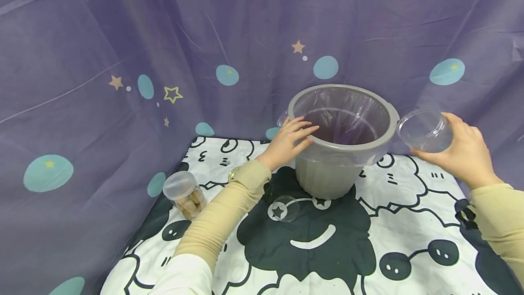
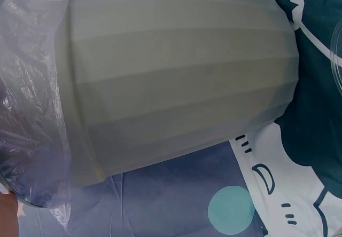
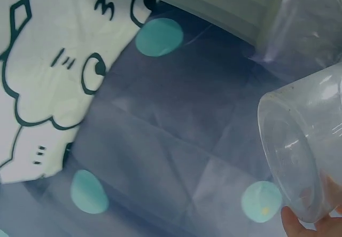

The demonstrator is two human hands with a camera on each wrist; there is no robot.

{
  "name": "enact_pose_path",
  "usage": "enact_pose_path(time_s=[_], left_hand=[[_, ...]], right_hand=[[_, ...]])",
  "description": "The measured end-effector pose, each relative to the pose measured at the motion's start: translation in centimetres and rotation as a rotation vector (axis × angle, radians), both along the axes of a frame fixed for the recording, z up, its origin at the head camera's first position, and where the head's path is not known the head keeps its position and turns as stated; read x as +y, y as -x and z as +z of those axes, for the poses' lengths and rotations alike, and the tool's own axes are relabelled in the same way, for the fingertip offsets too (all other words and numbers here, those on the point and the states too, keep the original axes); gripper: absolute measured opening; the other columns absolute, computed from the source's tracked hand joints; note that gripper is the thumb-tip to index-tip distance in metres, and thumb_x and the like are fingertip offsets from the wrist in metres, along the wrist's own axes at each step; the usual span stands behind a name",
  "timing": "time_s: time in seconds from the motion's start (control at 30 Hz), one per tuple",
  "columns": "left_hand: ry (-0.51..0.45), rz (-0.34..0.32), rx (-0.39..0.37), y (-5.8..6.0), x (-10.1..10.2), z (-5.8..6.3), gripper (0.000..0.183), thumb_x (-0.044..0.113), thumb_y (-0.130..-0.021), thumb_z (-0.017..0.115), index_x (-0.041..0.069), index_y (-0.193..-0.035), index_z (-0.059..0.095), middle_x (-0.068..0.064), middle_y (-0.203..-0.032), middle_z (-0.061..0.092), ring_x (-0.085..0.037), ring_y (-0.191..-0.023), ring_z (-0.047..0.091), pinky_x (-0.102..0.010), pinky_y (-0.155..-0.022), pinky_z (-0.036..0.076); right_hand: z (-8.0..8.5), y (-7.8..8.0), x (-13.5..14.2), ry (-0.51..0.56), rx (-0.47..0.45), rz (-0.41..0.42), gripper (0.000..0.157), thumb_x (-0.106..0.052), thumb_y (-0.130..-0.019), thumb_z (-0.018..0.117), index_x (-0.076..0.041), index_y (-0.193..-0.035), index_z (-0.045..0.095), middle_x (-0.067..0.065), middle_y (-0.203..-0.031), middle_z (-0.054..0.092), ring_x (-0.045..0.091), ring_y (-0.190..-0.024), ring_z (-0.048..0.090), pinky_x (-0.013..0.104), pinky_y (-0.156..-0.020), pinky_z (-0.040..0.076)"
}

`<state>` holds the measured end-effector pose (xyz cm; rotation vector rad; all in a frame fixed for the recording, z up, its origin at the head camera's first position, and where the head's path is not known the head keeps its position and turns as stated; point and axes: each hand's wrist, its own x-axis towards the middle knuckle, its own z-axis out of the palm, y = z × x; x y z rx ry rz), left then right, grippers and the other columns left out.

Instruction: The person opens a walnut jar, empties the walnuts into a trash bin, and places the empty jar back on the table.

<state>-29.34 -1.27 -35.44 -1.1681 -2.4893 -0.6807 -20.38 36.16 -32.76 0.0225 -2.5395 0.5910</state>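
A grey trash bin lined with a clear plastic bag stands on the cloth. My left hand rests at the bin's near left rim, fingers spread and fairly straight; only a bit of it shows in the left wrist view. Out to the right of the bin, my right hand grips a clear plastic jar by its side and base. The jar lies tilted, its mouth facing the bin close to the rim, and looks empty. In the right wrist view the fingertips curl against the jar.
A closed clear jar with light brown pieces inside stands on the left, beside my left forearm. A round clear lid lies on the patterned cloth in front of the bin. Purple fabric hangs behind.
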Motion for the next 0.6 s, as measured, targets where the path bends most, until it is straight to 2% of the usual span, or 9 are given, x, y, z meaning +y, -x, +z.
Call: enact_pose_path(time_s=[0.2, 0.6], left_hand=[[0.004, 0.006, -0.009, 0.1, -0.1, -0.2, 0.041, 0.033, -0.095, 0.049, 0.021, -0.135, 0.05, -0.006, -0.137, 0.05, -0.027, -0.138, 0.031, -0.051, -0.117, 0.01], [0.003, -0.002, -0.008, 0.2, 0.0, -0.2, 0.042, 0.034, -0.095, 0.049, 0.021, -0.135, 0.049, -0.005, -0.136, 0.05, -0.027, -0.138, 0.03, -0.051, -0.117, 0.01]], right_hand=[[-3.1, -0.7, 0.5, 0.044, 0.009, 0.034, 0.092, -0.02, -0.051, 0.086, 0.002, -0.129, 0.042, 0.032, -0.112, 0.051, 0.054, -0.097, 0.044, 0.06, -0.078, 0.032], [-7.6, -2.3, 0.9, 0.093, -0.102, 0.011, 0.095, -0.028, -0.058, 0.086, 0.002, -0.134, 0.037, 0.034, -0.114, 0.05, 0.053, -0.096, 0.045, 0.061, -0.073, 0.035]])
